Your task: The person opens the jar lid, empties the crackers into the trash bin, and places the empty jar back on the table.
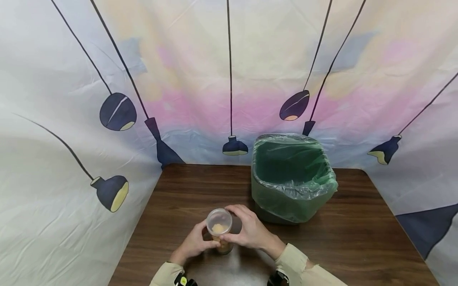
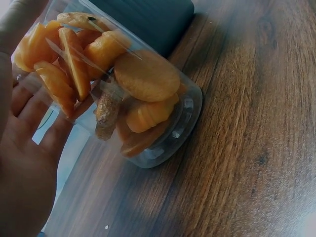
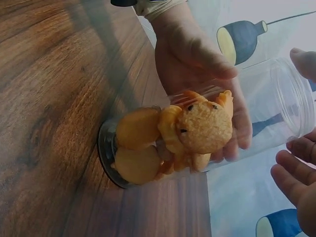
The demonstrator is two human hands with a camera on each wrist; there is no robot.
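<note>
Soft, fairly even light fills the head view, and the cloth (image 1: 264, 47) behind the jar (image 1: 219, 216) looks brightest. Pale glare lies on the table (image 1: 232, 264) just in front of the jar, while soft shadows darken the wood under the left hand (image 1: 195, 242) and the right hand (image 1: 252, 232) on either side of it. The wide lens makes the table's sides splay outward from the jar. The left wrist view is dimmer and cooler, the left hand dark and soft-edged beside the jar. In the right wrist view, a dusky shadow streaks the wood near the jar, and the cloth beyond it looks hazy
</note>
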